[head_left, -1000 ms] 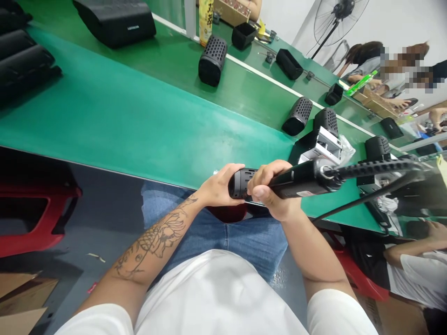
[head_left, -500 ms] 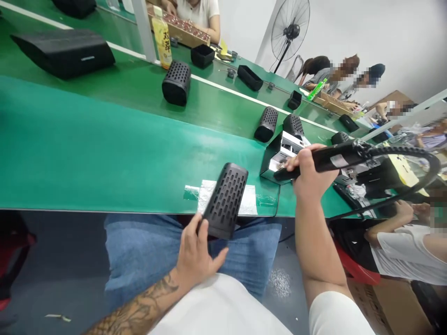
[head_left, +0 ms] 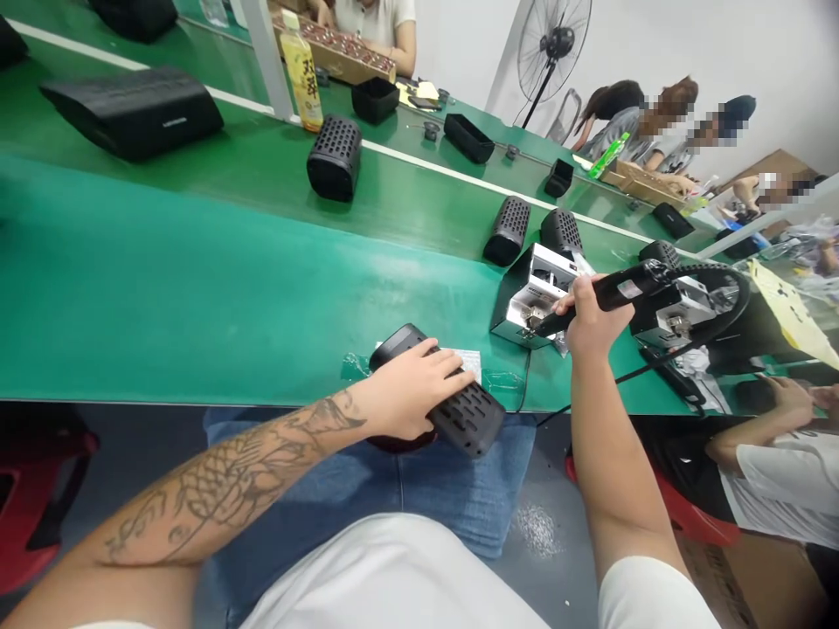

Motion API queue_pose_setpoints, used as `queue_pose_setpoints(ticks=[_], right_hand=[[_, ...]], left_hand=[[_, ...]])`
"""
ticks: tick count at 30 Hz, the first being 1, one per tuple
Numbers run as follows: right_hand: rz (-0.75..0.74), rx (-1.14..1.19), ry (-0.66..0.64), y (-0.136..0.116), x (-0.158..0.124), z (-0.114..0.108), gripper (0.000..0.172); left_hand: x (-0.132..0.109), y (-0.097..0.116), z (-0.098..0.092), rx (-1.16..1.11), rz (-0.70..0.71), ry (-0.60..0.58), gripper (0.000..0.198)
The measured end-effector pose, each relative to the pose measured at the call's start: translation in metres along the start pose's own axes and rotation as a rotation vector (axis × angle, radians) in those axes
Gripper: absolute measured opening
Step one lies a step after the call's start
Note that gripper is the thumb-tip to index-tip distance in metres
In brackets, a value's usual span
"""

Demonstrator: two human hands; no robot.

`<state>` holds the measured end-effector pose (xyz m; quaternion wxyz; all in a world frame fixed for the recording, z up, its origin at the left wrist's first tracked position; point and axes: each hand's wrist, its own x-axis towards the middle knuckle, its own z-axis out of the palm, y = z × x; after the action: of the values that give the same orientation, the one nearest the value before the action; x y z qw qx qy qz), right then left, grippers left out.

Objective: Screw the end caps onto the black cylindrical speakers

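Observation:
My left hand is wrapped over a black perforated speaker shell that lies across the near edge of the green bench, partly over my lap. My right hand grips a black electric screwdriver with a coiled cable. The screwdriver's tip points down at a small silver metal box on the bench. A patch of clear tape sits under the shell.
Several more black perforated shells stand along the conveyor belt, with a large black case at far left. A drink bottle stands by a post. Other people sit across and to the right. A standing fan is at the back.
My left hand has turned the shell from upright to lying flat on the bench edge and now covers it. My right hand has brought the screwdriver tip down to the silver box.

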<state>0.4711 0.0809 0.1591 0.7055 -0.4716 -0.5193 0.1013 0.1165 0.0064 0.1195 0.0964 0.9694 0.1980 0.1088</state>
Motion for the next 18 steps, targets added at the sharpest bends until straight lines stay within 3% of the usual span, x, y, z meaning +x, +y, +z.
queue_pose_setpoints(ticks=[2,5,10,13,18], right_hand=[[0.001,0.050,-0.015,-0.021,-0.007,-0.004,0.057],[-0.008,0.219,-0.022,-0.063,-0.024,-0.011,0.051],[0.060,0.402,-0.268,-0.120,-0.064,-0.010,0.042],[0.084,0.436,-0.342,-0.129,-0.081,0.002,0.041],[0.093,0.407,-0.319,-0.117,-0.089,0.021,0.048]], left_hand=[[0.012,-0.006,-0.009,0.082,-0.098,-0.033,0.098],[0.016,-0.007,-0.008,0.188,-0.275,-0.026,0.099],[0.011,-0.010,-0.002,0.143,-0.345,-0.024,0.106],[0.010,-0.011,-0.002,0.105,-0.365,-0.020,0.104],[0.010,-0.008,-0.004,0.110,-0.365,-0.020,0.102]])
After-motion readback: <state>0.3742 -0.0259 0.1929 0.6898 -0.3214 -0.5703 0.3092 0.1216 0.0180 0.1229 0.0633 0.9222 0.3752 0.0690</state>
